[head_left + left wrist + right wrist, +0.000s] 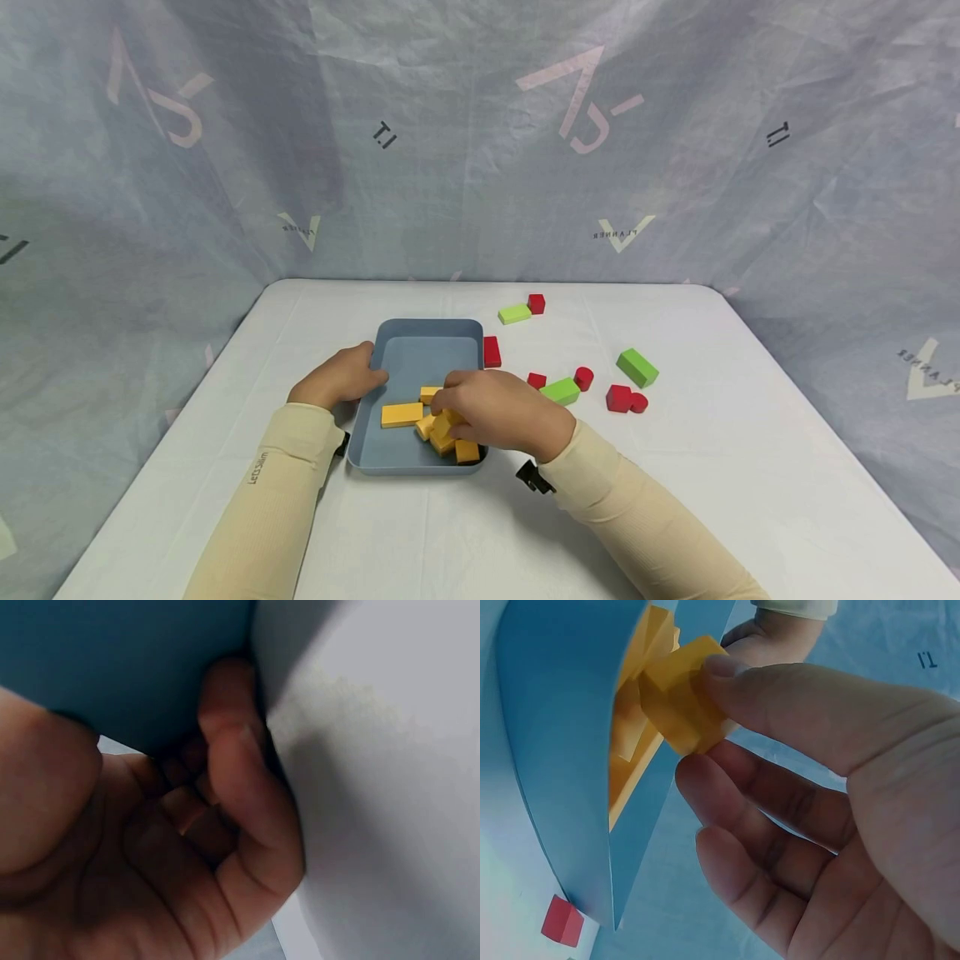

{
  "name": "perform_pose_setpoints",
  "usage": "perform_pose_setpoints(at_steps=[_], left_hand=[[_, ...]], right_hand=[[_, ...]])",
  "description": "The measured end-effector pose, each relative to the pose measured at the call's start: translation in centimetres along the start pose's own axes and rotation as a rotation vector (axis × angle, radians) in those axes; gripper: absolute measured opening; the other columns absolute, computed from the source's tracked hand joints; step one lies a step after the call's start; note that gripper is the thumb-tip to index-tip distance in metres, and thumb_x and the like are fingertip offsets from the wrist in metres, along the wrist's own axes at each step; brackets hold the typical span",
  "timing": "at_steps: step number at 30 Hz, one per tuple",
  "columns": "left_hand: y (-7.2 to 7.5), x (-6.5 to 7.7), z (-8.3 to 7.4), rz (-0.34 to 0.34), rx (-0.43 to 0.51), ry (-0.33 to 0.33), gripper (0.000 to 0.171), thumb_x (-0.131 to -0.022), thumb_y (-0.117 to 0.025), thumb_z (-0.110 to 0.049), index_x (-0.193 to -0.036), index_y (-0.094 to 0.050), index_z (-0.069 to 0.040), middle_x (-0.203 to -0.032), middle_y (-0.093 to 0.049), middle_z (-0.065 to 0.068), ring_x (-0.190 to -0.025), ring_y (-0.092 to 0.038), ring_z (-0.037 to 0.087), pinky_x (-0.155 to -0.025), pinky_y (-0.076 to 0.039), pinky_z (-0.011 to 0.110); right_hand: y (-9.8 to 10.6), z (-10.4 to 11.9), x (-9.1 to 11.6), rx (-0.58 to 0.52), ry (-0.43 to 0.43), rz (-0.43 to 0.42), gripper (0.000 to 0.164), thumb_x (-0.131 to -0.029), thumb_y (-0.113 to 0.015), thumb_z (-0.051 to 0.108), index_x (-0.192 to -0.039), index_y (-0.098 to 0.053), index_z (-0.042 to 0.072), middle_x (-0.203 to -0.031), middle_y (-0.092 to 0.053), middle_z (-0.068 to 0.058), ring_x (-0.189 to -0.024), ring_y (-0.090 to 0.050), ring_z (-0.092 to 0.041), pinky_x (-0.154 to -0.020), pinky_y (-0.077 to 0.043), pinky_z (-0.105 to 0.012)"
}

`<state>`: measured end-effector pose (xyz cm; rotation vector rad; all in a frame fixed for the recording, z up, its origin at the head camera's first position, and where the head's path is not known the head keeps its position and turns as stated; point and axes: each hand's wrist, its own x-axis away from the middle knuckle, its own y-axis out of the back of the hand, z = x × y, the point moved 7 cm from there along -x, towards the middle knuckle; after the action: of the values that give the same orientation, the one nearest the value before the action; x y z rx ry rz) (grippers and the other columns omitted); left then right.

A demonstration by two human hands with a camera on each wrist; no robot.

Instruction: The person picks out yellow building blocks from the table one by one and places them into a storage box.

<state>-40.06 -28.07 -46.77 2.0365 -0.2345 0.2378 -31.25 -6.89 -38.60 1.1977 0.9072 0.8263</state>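
A blue-grey tray [427, 354] lies on the white table. My left hand [337, 379] grips its left side, the thumb over the rim and the fingers curled at the outer wall, as the left wrist view shows. Over the tray's near right part, my right hand [506, 408] pinches a yellow block [686, 694] between thumb and fingertips. Beneath it several yellow blocks lie in the tray, among them a flat oblong one [402, 414] and one in the near right corner [467, 452]. My right hand partly hides the pile and the tray's right wall.
Right of the tray a red oblong block [491, 352] lies close to its wall. Farther right are a green block [561, 392], a red cylinder [584, 378], a red cube [618, 398] and another green block [637, 367]. A light green block [514, 314] lies toward the back.
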Motion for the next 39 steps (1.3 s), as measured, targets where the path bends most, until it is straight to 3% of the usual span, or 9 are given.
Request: perform_pose_setpoints(at_steps=[13,27,39], left_hand=[[-0.07,0.08,-0.08,-0.001,-0.006,0.007,0.067,-0.094,-0.053,-0.029,-0.143,-0.023,0.007,-0.137,-0.041,0.026,-0.100,-0.048,0.028,-0.085,-0.044,0.048],[-0.06,0.05,-0.07,0.004,-0.008,0.001,0.066,-0.094,-0.053,-0.029,-0.142,-0.024,0.006,-0.133,-0.044,0.025,-0.096,-0.050,0.028,-0.079,-0.044,0.045],[-0.04,-0.13,-0.02,0.004,0.002,0.008,0.069,-0.094,-0.053,-0.030,-0.143,-0.022,0.006,-0.138,-0.039,0.026,-0.105,-0.047,0.028,-0.091,-0.042,0.051]], right_hand=[[-0.17,0.51,-0.28,0.020,0.028,-0.021,0.031,-0.078,-0.078,0.020,-0.108,-0.070,0.018,-0.096,-0.061,0.005,-0.078,-0.047,-0.001,-0.067,-0.048,-0.018],[-0.61,0.54,-0.44,0.016,0.037,-0.027,0.032,-0.078,-0.076,0.017,-0.109,-0.069,0.018,-0.098,-0.061,0.006,-0.083,-0.049,-0.001,-0.072,-0.051,-0.021],[-0.72,0.86,-0.63,0.030,0.037,-0.041,0.022,-0.077,-0.075,0.015,-0.097,-0.066,0.018,-0.085,-0.056,0.010,-0.074,-0.046,0.000,-0.067,-0.048,-0.018]])
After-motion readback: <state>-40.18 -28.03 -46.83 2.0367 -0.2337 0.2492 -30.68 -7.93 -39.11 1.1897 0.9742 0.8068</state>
